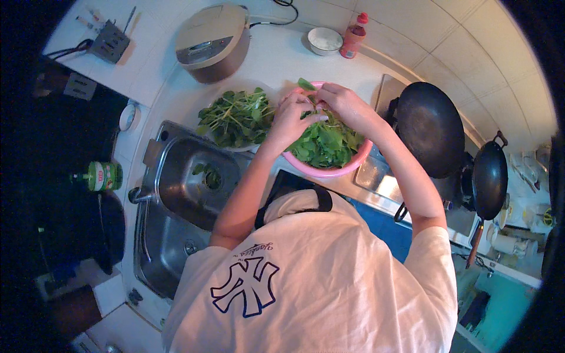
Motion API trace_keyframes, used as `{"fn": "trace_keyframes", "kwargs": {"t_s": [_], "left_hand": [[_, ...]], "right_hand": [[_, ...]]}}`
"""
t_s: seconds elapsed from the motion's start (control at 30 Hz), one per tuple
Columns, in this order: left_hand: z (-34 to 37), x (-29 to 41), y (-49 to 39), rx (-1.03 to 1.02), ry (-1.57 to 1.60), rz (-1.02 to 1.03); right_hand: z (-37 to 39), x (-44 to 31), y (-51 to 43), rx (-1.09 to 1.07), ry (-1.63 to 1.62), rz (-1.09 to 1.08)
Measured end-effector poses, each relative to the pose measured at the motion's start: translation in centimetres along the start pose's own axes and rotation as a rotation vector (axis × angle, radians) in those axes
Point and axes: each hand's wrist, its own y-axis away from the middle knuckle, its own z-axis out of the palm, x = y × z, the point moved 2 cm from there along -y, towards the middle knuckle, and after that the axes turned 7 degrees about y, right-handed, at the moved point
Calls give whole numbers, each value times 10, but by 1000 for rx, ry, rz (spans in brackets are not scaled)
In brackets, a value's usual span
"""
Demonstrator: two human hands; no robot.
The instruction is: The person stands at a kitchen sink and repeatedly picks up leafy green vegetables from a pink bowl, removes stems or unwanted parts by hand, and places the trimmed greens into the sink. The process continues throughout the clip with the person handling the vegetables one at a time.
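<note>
Above a pink plastic basin (329, 171) my two hands meet around a sprig of leafy greens (306, 84). My left hand (293, 117) has its fingers and thumb bent about the stem. Close beside it, my right hand (342, 105) pinches the same sprig, whose leaf sticks up past the fingertips. Loose green leaves (322, 143) fill the basin below. Just left of it, a pale, shallow container (240, 149) bears a heap of long-stemmed greens (238, 117). Part of the basin's far rim is hidden behind my hands.
A double steel sink (176, 212) lies at left, with a few leaves (212, 176) around one drain. Behind stand a rice cooker (216, 42), a white bowl (325, 40) and a red-capped bottle (354, 37). At right are a black wok (428, 128) and another long-handled pan (490, 178).
</note>
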Motion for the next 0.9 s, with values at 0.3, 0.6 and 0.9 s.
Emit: {"fn": "trace_keyframes", "kwargs": {"t_s": [0.3, 0.6, 0.9], "left_hand": [[-137, 13, 39, 272, -100, -175], [-249, -9, 125, 529, 12, -453], [-303, -36, 208, 103, -142, -509]], "right_hand": [[-5, -73, -129, 123, -121, -302], [94, -168, -227, 44, -923, -72], [220, -247, -195, -261, -1889, 358]]}}
